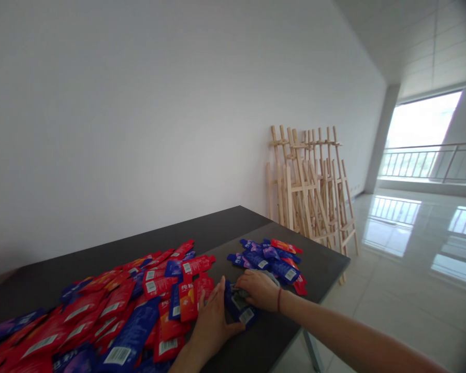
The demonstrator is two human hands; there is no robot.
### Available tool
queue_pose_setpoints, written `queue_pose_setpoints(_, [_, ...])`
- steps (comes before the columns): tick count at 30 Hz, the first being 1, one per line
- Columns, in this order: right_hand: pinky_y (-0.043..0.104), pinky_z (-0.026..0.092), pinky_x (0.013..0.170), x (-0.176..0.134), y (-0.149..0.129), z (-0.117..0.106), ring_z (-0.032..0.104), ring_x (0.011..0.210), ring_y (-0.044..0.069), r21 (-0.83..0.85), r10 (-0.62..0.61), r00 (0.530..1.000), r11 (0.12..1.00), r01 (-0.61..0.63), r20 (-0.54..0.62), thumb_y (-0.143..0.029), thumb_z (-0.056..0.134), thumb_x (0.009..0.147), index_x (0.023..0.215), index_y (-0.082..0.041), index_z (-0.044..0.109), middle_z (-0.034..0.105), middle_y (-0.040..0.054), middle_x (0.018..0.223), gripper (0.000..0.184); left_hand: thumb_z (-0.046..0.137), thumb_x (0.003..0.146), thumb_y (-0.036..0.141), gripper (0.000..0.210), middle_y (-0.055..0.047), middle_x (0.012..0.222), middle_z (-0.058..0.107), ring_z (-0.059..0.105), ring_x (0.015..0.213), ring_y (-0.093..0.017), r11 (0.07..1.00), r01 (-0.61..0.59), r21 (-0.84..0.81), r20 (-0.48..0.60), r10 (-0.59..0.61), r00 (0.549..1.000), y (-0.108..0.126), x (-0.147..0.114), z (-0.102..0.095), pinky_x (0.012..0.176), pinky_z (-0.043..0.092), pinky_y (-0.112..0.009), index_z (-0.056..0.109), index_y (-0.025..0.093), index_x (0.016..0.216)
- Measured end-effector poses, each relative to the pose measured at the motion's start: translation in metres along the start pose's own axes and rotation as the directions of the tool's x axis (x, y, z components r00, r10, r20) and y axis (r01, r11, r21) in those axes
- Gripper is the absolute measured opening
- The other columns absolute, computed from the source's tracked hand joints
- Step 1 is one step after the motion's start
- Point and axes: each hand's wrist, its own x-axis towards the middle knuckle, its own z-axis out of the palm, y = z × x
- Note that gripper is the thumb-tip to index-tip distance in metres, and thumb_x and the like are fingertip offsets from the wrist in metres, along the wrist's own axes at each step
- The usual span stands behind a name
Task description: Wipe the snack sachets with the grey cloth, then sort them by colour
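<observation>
A blue spout pouch (247, 316) with a white barcode label lies on the dark table in front of me. My left hand (213, 324) is open along its left side, fingers stretched out and the thumb at its lower end. From the right, my right hand (259, 290) presses a grey-green cloth (238, 295) onto the pouch, fingers bent over the cloth. Part of the pouch is covered by the cloth and hand. Just beyond my right hand lies a small pile of blue pouches (285, 270) with a few red ones (285, 246).
A large heap of red pouches (79, 306) mixed with blue ones (130, 334) spreads over the left of the black table (213, 228). Wooden easels (303, 189) lean against the white wall behind the table's right corner. Shiny floor tiles (388, 290) lie to the right.
</observation>
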Motion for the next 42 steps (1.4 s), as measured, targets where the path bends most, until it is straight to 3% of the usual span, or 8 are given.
queue_pose_setpoints(6, [0.036,0.040,0.089,0.017,-0.005,0.003,0.053,0.104,0.024,-0.059,-0.014,1.000,0.998,0.015,0.013,-0.020,0.060,0.080,0.114,-0.017,0.063,0.066,0.0083,0.112,0.034,0.064,0.066,0.042,0.105,-0.016,0.147,0.043,0.032,0.140,-0.028,1.000,0.002,0.010,-0.007,-0.002,1.000,-0.001,0.000,0.000,0.117,0.008,-0.049,0.010,0.009,0.150])
queue_pose_setpoints(11, [0.036,0.038,0.094,-0.023,-0.006,-0.004,0.051,0.108,0.024,0.012,-0.134,0.990,0.991,0.134,0.034,-0.020,0.061,0.077,0.124,-0.022,0.059,0.061,0.0045,0.128,0.047,0.063,0.066,0.044,0.102,-0.015,0.153,0.033,0.031,0.141,-0.029,1.000,-0.009,0.020,0.000,0.009,1.000,-0.006,0.002,0.003,0.116,0.009,-0.051,0.014,0.013,0.149])
queue_pose_setpoints(17, [0.036,0.038,0.091,-0.056,-0.004,-0.008,0.053,0.105,0.023,0.047,-0.193,0.980,0.981,0.191,0.054,-0.024,0.058,0.080,0.123,-0.025,0.059,0.062,0.0027,0.128,0.043,0.064,0.065,0.044,0.107,-0.017,0.149,0.040,0.032,0.141,-0.029,1.000,0.002,0.015,0.004,-0.002,1.000,-0.004,0.002,0.001,0.116,0.009,-0.052,0.009,0.011,0.150])
queue_pose_setpoints(25, [0.034,0.041,0.084,0.016,-0.015,-0.002,0.054,0.102,0.025,-0.112,0.025,0.999,0.993,-0.021,0.032,-0.021,0.062,0.079,0.107,-0.015,0.065,0.068,0.0094,0.106,0.029,0.064,0.065,0.042,0.102,-0.016,0.151,0.036,0.030,0.142,-0.027,1.000,-0.014,-0.004,0.006,0.014,1.000,-0.002,0.001,-0.001,0.117,0.005,-0.050,0.014,0.011,0.149])
queue_pose_setpoints(29, [0.034,0.042,0.081,0.039,-0.025,-0.001,0.054,0.100,0.026,-0.126,-0.016,1.000,0.992,0.019,0.024,-0.023,0.061,0.079,0.104,-0.013,0.065,0.068,0.0100,0.102,0.027,0.064,0.064,0.042,0.107,-0.016,0.150,0.038,0.031,0.141,-0.027,1.000,-0.006,-0.002,-0.003,0.006,1.000,-0.001,0.002,0.000,0.118,0.005,-0.049,0.009,0.009,0.150])
queue_pose_setpoints(37, [0.032,0.039,0.091,-0.023,-0.008,-0.005,0.054,0.103,0.021,0.086,-0.277,0.960,0.958,0.273,0.036,-0.025,0.062,0.077,0.119,-0.026,0.060,0.065,0.0009,0.119,0.042,0.062,0.068,0.044,0.098,-0.016,0.153,0.033,0.027,0.143,-0.029,0.999,-0.014,0.037,0.036,0.013,0.999,-0.005,-0.002,-0.004,0.118,0.010,-0.053,0.019,0.011,0.149])
queue_pose_setpoints(39, [0.032,0.040,0.091,-0.037,0.001,-0.006,0.055,0.102,0.021,0.102,-0.164,0.986,0.982,0.161,0.025,-0.024,0.062,0.076,0.115,-0.024,0.062,0.067,0.0029,0.113,0.039,0.059,0.071,0.046,0.090,-0.014,0.154,0.032,0.025,0.143,-0.029,0.998,-0.017,0.062,0.048,0.014,0.999,0.000,-0.004,-0.007,0.118,0.013,-0.053,0.026,0.012,0.147])
queue_pose_setpoints(42, [0.035,0.043,0.091,-0.039,0.009,-0.006,0.056,0.105,0.025,0.055,0.148,0.988,0.988,-0.145,-0.044,-0.024,0.059,0.078,0.115,-0.018,0.063,0.067,0.0093,0.108,0.038,0.055,0.076,0.046,0.077,-0.013,0.154,0.032,0.025,0.143,-0.030,0.992,-0.049,0.116,0.047,0.044,0.998,0.014,-0.004,-0.005,0.118,0.015,-0.052,0.037,0.014,0.143])
